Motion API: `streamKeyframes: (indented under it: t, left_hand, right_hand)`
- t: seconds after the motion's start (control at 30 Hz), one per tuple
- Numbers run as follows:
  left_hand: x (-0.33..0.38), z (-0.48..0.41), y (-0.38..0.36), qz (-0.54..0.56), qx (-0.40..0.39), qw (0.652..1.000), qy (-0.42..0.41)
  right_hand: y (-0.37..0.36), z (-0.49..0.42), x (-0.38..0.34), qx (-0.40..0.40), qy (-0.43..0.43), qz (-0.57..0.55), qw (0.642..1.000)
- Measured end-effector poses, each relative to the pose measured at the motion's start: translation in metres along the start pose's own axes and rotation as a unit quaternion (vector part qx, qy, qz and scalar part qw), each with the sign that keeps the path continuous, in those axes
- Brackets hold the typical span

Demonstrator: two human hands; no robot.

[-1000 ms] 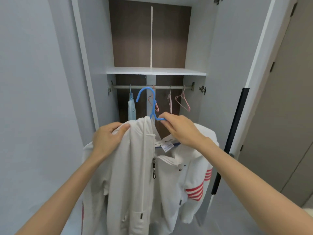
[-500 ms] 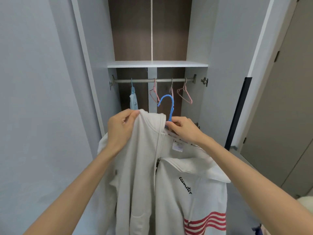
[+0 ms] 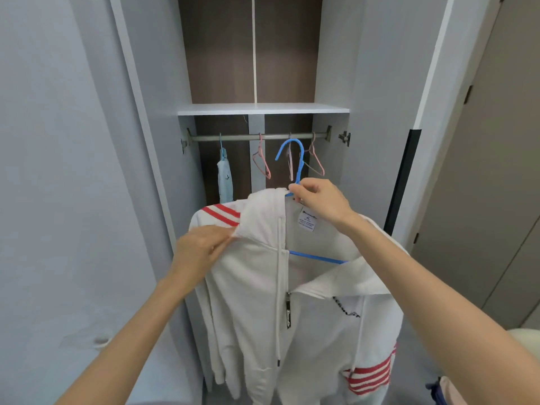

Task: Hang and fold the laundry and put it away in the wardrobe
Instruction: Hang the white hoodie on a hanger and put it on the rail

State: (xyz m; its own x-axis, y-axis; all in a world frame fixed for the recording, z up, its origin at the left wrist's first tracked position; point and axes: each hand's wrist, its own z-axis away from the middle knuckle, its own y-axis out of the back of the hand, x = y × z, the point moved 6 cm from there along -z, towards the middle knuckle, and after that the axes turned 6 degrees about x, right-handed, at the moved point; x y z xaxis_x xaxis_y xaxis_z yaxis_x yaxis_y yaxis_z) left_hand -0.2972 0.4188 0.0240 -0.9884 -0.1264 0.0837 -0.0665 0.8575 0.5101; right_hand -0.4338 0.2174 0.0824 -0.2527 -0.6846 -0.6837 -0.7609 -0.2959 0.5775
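Tho near rail [image 3: 239, 137], blue hanger [image 3: 299, 168]; 3 pink hangers [image 3: 262, 165] behind.

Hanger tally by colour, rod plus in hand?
Pink hangers, bare on the rod: 3
Teal hanger, on the rod with a light blue garment: 1
Blue hanger, held by the right hand, carrying the white hoodie: 1
Total: 5

In the wardrobe [image 3: 330, 54], a white shelf [image 3: 263, 109] sits just above a metal rail [image 3: 239, 137]. A light blue garment [image 3: 225, 182] hangs from the rail at its left end. Three bare pink hangers [image 3: 268, 174] hang further right.
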Motion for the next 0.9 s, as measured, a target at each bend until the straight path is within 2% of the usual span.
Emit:
streamKeyframes:
  t: [0.1, 0.2, 0.23, 0.3, 0.37, 0.4, 0.47, 0.6, 0.73, 0.9]
  left_hand:
    - [-0.001, -0.007, -0.004, -0.036, -0.031, 0.998, -0.032]
    - [-0.007, -0.023, 0.004, -0.024, 0.005, 0.999, 0.031]
    - [-0.010, -0.027, 0.003, -0.030, -0.007, 0.998, 0.054]
    - [-0.018, -0.028, -0.009, -0.040, -0.087, 0.992, 0.082]
    - [-0.025, -0.024, -0.018, 0.024, -0.161, 0.981, 0.109]
    - [-0.027, -0.021, -0.019, 0.056, -0.168, 0.975, 0.134]
    - [-0.030, -0.021, -0.017, 0.069, -0.151, 0.973, 0.163]
    - [-0.019, -0.026, -0.020, 0.017, -0.146, 0.981, 0.126]
    - [-0.020, -0.033, -0.010, -0.014, -0.070, 0.986, 0.150]
    - [-0.032, -0.034, -0.008, -0.056, -0.075, 0.978, 0.188]
  right_hand:
    - [-0.001, 0.005, -0.008, 0.022, 0.035, 0.064, 0.997]
    - [0.002, 0.006, -0.011, 0.033, 0.055, 0.101, 0.993]
    - [0.003, 0.006, -0.011, 0.035, 0.059, 0.111, 0.991]
    - [0.006, 0.007, -0.012, 0.041, 0.066, 0.121, 0.990]
    - [0.009, 0.008, -0.012, 0.044, 0.073, 0.118, 0.989]
    - [0.010, 0.009, -0.011, 0.042, 0.075, 0.116, 0.989]
    - [0.013, 0.011, -0.009, 0.039, 0.076, 0.117, 0.989]
    - [0.013, 0.013, -0.004, 0.042, 0.071, 0.115, 0.990]
    - [0.016, 0.012, 0.009, 0.048, 0.046, 0.135, 0.989]
    - [0.012, 0.013, 0.035, 0.034, 0.003, 0.096, 0.995]
